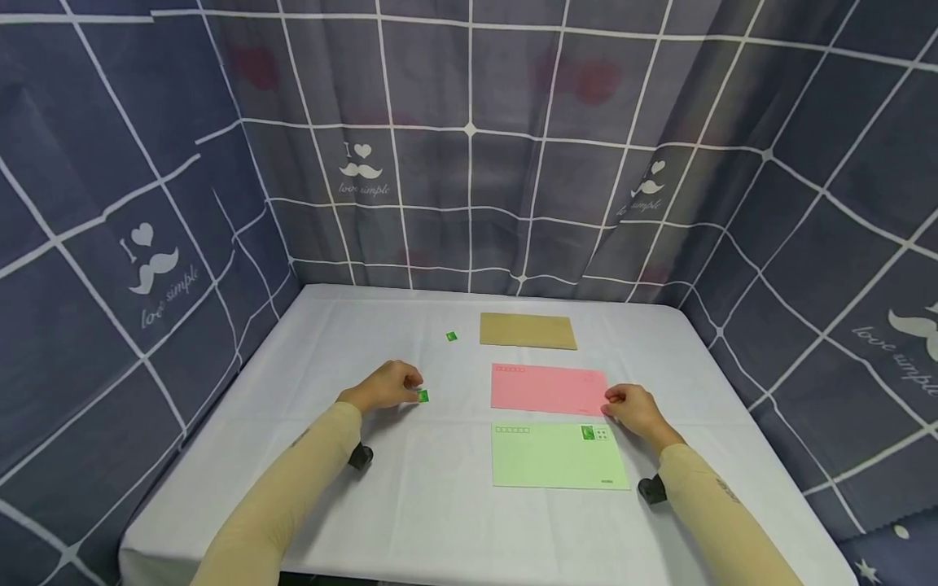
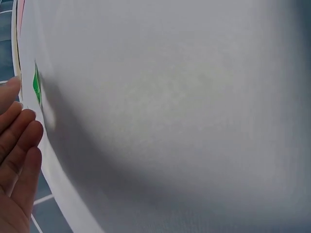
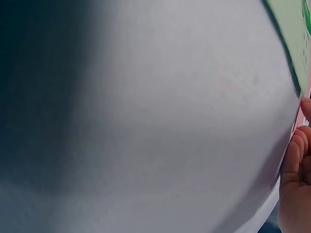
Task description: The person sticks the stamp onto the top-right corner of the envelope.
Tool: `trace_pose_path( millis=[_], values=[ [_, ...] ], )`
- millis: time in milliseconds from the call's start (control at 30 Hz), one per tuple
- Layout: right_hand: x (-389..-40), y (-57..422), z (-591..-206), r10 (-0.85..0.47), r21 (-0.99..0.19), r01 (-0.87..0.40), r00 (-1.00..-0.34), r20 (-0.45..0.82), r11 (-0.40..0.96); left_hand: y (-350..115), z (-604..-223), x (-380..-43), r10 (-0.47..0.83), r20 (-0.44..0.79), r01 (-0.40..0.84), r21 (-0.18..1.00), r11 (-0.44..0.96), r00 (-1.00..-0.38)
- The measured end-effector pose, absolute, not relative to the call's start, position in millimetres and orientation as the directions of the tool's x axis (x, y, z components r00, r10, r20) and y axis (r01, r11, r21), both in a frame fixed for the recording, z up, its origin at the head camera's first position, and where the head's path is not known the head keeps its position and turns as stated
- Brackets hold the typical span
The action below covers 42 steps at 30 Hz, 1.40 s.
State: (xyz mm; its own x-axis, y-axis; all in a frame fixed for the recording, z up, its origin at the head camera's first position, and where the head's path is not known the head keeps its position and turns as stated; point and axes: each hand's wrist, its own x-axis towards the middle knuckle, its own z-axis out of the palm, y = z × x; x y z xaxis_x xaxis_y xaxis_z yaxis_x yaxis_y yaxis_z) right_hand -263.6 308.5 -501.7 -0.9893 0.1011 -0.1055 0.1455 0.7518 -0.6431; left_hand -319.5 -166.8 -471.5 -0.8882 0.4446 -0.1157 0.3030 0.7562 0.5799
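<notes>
In the head view, my left hand (image 1: 386,386) hovers low over the white tabletop, its fingertips right beside a small green stamp (image 1: 422,396). The left wrist view shows that stamp (image 2: 37,86) just past the thumb and fingers (image 2: 30,138), with no grip on it visible. My right hand (image 1: 636,411) touches the right edge of a pink envelope (image 1: 545,389) with its fingertips. A slight gap shows between the right thumb and fingers (image 3: 293,158) in the right wrist view. Nearer the front lies a light green envelope (image 1: 560,457) bearing a green stamp (image 1: 589,433) at its upper right.
A tan envelope (image 1: 528,331) lies behind the pink one. Another green stamp (image 1: 451,336) sits to its left. A white cloth (image 1: 440,521) covers the table, and dark checked curtains (image 1: 469,163) enclose the back and sides.
</notes>
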Motion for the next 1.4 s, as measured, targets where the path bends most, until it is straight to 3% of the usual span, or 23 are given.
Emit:
trace_pose_path(
  millis=[767, 1400],
  values=[
    [-264.7, 308.1, -505.8, 0.100, -0.643, 0.139, -0.990, -0.097, 0.753, -153.3, -476.6, -332.4, 0.429, -0.180, 0.282, 0.525, 0.803, -0.885],
    [-266.4, 308.7, -504.8, 0.104, -0.650, 0.138, -0.990, -0.091, 0.747, -152.8, -479.8, -330.6, 0.437, -0.133, 0.308, 0.530, 0.790, -0.890]
  ],
)
